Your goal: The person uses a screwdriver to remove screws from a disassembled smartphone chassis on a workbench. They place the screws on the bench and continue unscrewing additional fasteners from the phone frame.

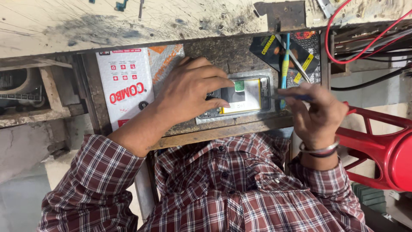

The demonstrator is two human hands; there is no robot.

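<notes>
head view: opened phone [240, 96] with back off, pale battery showing, lying flat in a wooden drawer [223, 133] near the middle. left hand [191, 92] pressed on phone's left end, fingers spread and bent over it. right hand [317, 114] just right of phone, fingers pinched around a thin blue tool [292, 97] pointing at phone's right edge. white packet [124, 86] far left, red stool [382, 146] right.

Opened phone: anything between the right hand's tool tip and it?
Nothing visible. The right hand holds a thin tool whose tip reaches the opened phone at its right edge; the left hand presses its other end.
</notes>
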